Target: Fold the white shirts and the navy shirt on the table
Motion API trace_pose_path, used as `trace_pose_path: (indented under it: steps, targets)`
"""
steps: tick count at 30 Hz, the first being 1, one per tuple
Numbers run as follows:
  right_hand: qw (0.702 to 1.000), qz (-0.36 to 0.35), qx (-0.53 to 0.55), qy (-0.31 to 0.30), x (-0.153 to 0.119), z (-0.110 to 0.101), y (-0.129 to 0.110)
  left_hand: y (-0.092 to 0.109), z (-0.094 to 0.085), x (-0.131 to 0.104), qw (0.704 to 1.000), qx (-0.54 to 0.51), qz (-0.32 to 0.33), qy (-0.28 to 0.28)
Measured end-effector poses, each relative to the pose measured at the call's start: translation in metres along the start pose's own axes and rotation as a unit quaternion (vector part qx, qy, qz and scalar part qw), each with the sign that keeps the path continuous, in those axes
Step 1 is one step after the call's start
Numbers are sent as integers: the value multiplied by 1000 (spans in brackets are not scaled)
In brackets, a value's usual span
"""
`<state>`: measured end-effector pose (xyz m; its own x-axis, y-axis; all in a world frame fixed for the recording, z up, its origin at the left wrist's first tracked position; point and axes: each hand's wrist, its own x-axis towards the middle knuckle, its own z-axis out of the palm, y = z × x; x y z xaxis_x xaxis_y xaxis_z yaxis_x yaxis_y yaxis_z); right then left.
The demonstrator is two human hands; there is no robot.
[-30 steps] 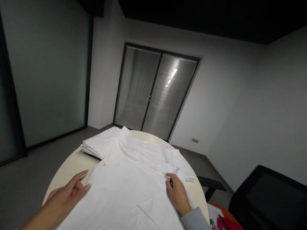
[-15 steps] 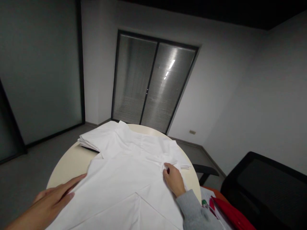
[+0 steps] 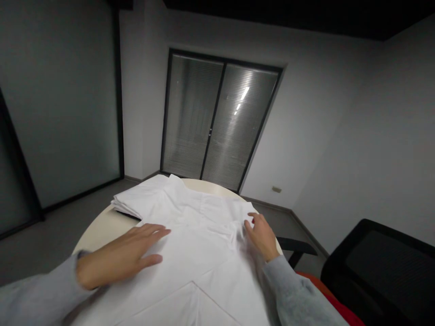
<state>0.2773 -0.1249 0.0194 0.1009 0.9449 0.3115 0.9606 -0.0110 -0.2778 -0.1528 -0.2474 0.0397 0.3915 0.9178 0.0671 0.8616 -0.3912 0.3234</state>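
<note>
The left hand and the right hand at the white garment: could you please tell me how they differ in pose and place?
The left hand stretches its fingers out fairly straight, while the right hand bends its fingers more. The left hand is over the left part of the white garment; the right hand is near its right edge. Both come out of grey sleeves.

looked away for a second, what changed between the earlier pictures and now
The bare left hand moved rightward from the left edge of the white cloth garment to over it. The bare right hand moved forward and right, its pinch seemingly opened. The garment stayed spread on the round cream table.
</note>
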Motion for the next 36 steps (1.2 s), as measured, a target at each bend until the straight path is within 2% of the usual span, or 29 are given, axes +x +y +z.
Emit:
trace_pose_path:
  steps: [2,4,6,8,10,12,17,23,29,36]
  targets:
    - [1000,11,-19,-11,29,-7,4,26,1,40,997,1,63,-43]
    - [998,31,-38,-38,53,-6,10,41,16,73,993,12,102,-64]
    - [994,59,-57,-71,69,2,16,45,38,96,989,21,122,-82]
    - [989,82,-73,-101,79,13,22,42,60,107,987,26,127,-97]
    - [984,95,-83,-123,86,23,26,37,76,108,987,30,127,-97]
    - [982,98,-90,-136,91,30,29,33,85,106,988,30,126,-83]
    - [979,88,-114,-145,96,41,29,29,90,105,989,25,130,-61]
    - [978,89,-149,-116,85,46,18,24,99,109,989,27,139,-30]
    - [981,58,-152,-106,81,39,6,21,100,107,988,42,150,-16]
    - [983,25,-172,-63,63,16,-2,23,99,110,987,72,140,-23]
